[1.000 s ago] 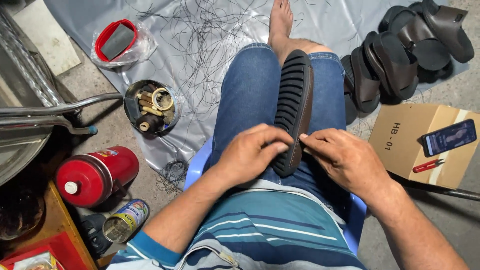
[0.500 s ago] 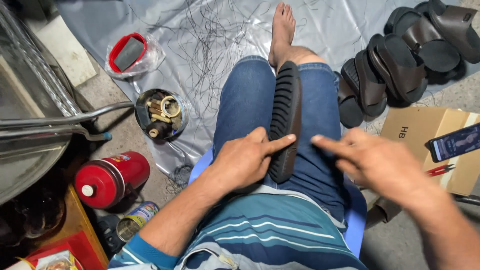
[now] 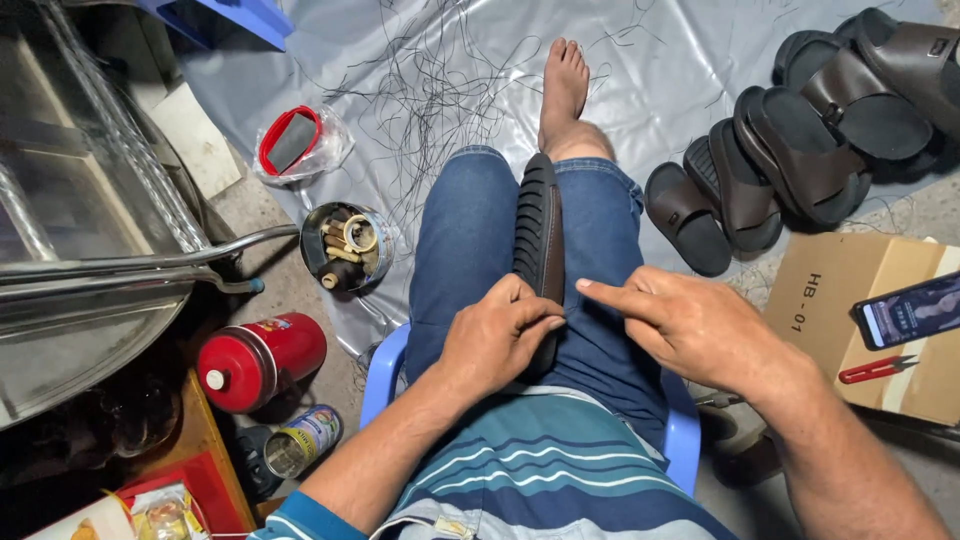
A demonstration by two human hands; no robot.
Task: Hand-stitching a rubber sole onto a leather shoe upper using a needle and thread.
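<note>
A dark brown sandal (image 3: 538,235) with a ribbed black sole stands on edge between my jeans-clad thighs, toe pointing away. My left hand (image 3: 495,340) grips its near end, fingers curled over the sole's edge. My right hand (image 3: 690,325) hovers just right of the sandal, index finger stretched toward it and other fingers loosely bent; nothing that I can make out lies in it. I sit on a blue plastic chair (image 3: 385,375).
A row of dark sandals (image 3: 790,140) lies at the upper right on a grey plastic sheet (image 3: 440,80) strewn with black threads. A cardboard box (image 3: 850,300) bears a phone (image 3: 910,310) and red cutters (image 3: 875,370). Left: tin of spools (image 3: 345,245), red canister (image 3: 258,360), small can (image 3: 300,440).
My right hand has come off the sandal's near end and drawn back to the right, index finger out. The left hand keeps its grip. The view has shifted slightly.
</note>
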